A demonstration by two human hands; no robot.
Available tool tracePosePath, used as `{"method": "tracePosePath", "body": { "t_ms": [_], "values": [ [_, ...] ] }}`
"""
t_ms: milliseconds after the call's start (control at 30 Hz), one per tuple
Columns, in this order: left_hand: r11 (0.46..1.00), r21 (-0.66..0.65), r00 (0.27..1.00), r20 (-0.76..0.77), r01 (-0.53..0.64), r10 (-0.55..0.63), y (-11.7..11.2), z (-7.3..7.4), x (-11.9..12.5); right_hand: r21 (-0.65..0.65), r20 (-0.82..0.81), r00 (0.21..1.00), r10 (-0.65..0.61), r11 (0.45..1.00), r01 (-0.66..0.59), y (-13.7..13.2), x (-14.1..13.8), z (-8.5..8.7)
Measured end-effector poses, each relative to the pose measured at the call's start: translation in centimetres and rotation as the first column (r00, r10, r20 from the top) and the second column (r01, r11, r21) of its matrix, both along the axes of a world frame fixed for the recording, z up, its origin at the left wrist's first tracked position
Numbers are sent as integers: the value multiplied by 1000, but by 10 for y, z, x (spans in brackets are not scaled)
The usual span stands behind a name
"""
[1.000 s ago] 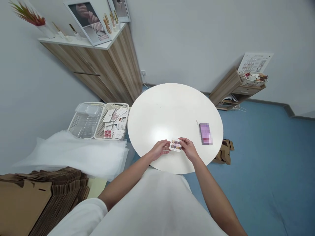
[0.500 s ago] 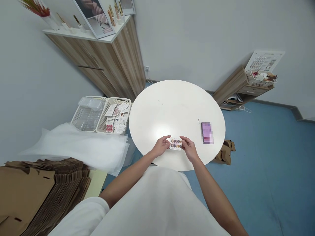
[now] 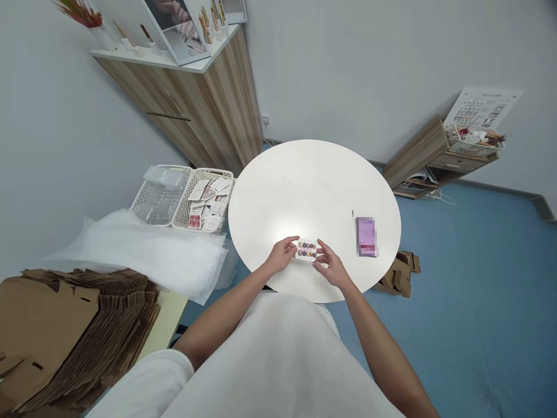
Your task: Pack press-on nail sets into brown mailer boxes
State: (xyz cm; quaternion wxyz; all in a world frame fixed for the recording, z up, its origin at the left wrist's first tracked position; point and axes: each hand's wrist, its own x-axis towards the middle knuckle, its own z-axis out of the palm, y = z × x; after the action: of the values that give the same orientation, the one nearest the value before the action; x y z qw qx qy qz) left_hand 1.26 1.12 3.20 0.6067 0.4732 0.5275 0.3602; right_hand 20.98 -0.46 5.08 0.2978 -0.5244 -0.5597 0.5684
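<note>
A small white card of coloured press-on nails is held between both hands just above the near part of a round white table. My left hand pinches the card's left edge with thumb and fingers. On the card's right edge sits my right hand, its fingers curled in a pinch. The nails on the card run in two rows, purple and brownish.
A purple phone-sized object lies on the table's right side. Left of the table stand two white baskets, one holding more nail cards. Flattened cardboard and white foam sheets lie at left; a wooden cabinet stands behind.
The view has shifted slightly. Both hands keep hold of the card, which has turned a little and moved slightly left and away from me.
</note>
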Motion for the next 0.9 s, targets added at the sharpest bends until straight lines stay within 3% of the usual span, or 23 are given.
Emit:
{"method": "tracePosePath", "body": {
  "t_ms": [100,267,400,667,900],
  "values": [
    [1000,6,1000,-28,12,-12,-3,5,0,11,61,998,-2,1000,1,2,0,-4],
    [999,37,996,-87,35,-32,-13,14,-9,-34,20,1000,5,999,-5,6,-4,-17],
    [998,54,987,-152,-35,43,-23,8,-22,-66,-12,999,52,996,-53,10,-19,-24],
    [992,29,977,-170,-126,129,-19,-5,-61,-71,-37,996,83,994,-86,28,-71,-26],
    [991,41,964,-233,-125,131,3,-11,-118,-38,68,995,73,997,-70,50,-135,-33]
  ]
}}
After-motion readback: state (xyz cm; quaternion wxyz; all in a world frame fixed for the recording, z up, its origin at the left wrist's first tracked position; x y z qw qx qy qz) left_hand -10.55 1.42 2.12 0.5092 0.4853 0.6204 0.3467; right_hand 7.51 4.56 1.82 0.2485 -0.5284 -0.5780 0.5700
